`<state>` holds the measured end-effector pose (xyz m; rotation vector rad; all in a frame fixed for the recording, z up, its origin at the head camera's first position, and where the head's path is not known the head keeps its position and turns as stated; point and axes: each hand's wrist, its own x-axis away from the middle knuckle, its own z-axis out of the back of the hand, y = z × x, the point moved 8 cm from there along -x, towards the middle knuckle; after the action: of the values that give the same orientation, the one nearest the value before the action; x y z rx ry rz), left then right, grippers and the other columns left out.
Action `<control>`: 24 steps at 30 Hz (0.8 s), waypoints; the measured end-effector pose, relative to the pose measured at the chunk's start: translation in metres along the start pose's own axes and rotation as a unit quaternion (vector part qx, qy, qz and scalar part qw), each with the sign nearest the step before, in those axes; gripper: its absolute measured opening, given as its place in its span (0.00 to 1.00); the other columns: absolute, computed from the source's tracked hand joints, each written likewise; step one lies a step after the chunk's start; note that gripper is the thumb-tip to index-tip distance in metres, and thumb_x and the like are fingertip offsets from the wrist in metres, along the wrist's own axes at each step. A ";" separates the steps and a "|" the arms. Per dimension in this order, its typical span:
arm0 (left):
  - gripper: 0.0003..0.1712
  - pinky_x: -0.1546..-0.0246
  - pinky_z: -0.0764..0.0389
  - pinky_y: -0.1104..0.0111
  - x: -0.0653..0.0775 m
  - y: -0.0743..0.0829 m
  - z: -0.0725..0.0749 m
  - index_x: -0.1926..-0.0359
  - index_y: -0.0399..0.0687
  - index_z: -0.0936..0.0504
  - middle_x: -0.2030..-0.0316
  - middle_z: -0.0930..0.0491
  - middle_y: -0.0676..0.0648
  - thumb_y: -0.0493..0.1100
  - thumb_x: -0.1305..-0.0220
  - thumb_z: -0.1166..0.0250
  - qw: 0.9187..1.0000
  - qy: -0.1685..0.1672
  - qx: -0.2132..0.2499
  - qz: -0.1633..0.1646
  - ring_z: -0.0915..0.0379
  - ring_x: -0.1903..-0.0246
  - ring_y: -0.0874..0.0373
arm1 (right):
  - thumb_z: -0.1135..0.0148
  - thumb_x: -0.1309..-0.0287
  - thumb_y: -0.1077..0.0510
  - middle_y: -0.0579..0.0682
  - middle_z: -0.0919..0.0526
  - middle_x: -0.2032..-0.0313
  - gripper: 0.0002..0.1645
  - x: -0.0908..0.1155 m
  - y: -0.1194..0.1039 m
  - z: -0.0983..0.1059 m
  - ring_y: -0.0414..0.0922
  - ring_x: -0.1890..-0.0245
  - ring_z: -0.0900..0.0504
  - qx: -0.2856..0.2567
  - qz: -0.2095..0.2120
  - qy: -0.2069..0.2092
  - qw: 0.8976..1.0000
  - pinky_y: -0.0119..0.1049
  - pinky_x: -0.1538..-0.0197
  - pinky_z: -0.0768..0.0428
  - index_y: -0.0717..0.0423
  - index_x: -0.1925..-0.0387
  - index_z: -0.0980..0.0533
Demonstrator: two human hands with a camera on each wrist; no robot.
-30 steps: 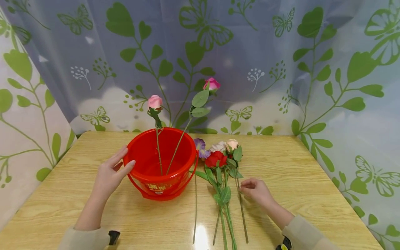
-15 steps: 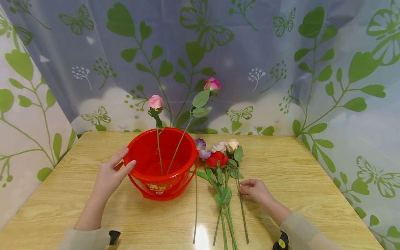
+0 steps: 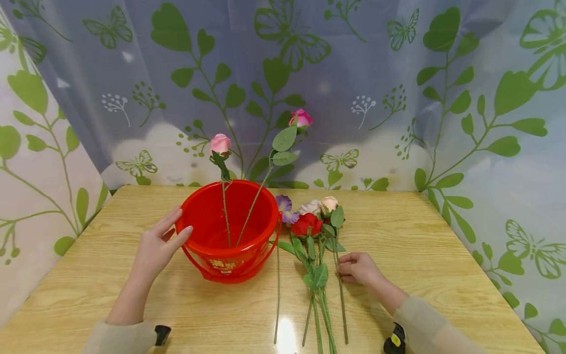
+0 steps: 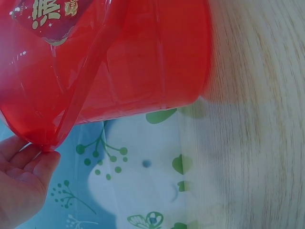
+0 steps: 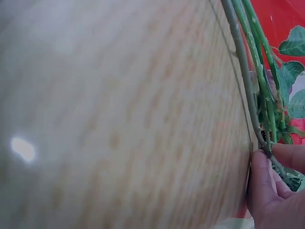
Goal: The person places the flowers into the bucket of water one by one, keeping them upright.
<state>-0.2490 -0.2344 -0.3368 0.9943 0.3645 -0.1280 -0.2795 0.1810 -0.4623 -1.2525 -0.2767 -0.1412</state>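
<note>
A red plastic bucket (image 3: 230, 258) stands left of the middle, with a light pink rose (image 3: 220, 143) and a deep pink rose (image 3: 301, 118) leaning upright in it. My left hand (image 3: 155, 248) holds the bucket's left rim between thumb and fingers; the left wrist view shows the fingertips at the handle joint. Beside the bucket lies a bunch of artificial flowers, among them a red rose (image 3: 307, 224), a peach rose (image 3: 329, 204) and a purple flower (image 3: 286, 210). On their right side my right hand (image 3: 359, 268) pinches a brown-green flower stem (image 5: 245, 81); which bloom it bears is unclear.
All of this is on a light wooden table (image 3: 398, 226). A patterned curtain (image 3: 380, 64) with green leaves and butterflies hangs along its back and sides. The bucket's thin red handle (image 3: 276, 241) hangs down at its right side.
My right fingers have closed in on the rightmost stem, and its lower end has shifted slightly left. The left hand and the bucket have stayed in place.
</note>
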 end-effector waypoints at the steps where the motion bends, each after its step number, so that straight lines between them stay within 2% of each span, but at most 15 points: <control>1: 0.32 0.53 0.30 0.57 0.000 0.000 0.000 0.41 0.35 0.35 0.42 0.36 0.39 0.45 0.44 0.38 1.000 -0.001 0.000 0.001 0.42 0.42 0.46 | 0.45 0.49 0.71 0.58 0.21 0.69 0.15 0.000 0.000 0.000 0.47 0.68 0.21 0.001 0.001 -0.002 1.000 0.40 0.64 0.20 0.77 0.58 0.31; 10: 0.33 0.54 0.31 0.56 0.000 -0.001 0.000 0.40 0.35 0.36 0.41 0.37 0.39 0.45 0.43 0.38 1.000 -0.005 -0.004 0.005 0.43 0.42 0.45 | 0.41 0.52 0.71 0.57 0.21 0.71 0.15 -0.002 -0.002 -0.002 0.48 0.71 0.20 0.022 0.005 0.001 1.000 0.40 0.67 0.19 0.76 0.60 0.29; 14: 0.32 0.54 0.30 0.57 0.000 0.000 -0.001 0.41 0.36 0.35 0.41 0.37 0.40 0.45 0.44 0.38 1.000 0.000 0.001 0.001 0.43 0.42 0.47 | 0.38 0.53 0.68 0.58 0.21 0.72 0.14 -0.007 -0.001 -0.003 0.47 0.73 0.20 0.022 0.036 -0.026 0.999 0.38 0.70 0.19 0.74 0.64 0.27; 17: 0.32 0.53 0.30 0.57 0.000 0.000 -0.001 0.41 0.36 0.35 0.41 0.37 0.40 0.45 0.44 0.38 1.000 0.000 0.003 0.001 0.43 0.42 0.46 | 0.37 0.53 0.67 0.58 0.22 0.73 0.13 -0.008 0.001 -0.003 0.46 0.73 0.20 0.015 0.041 -0.034 0.998 0.38 0.70 0.19 0.73 0.65 0.27; 24: 0.32 0.53 0.31 0.57 0.000 -0.001 -0.001 0.41 0.36 0.35 0.41 0.37 0.40 0.45 0.44 0.38 1.000 -0.002 0.003 0.001 0.43 0.41 0.47 | 0.43 0.51 0.71 0.56 0.22 0.71 0.12 -0.002 -0.001 -0.001 0.46 0.72 0.21 0.021 0.006 0.010 1.000 0.38 0.69 0.19 0.74 0.62 0.28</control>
<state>-0.2490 -0.2343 -0.3378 1.0004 0.3589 -0.1293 -0.2814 0.1795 -0.4619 -1.2106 -0.2528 -0.1377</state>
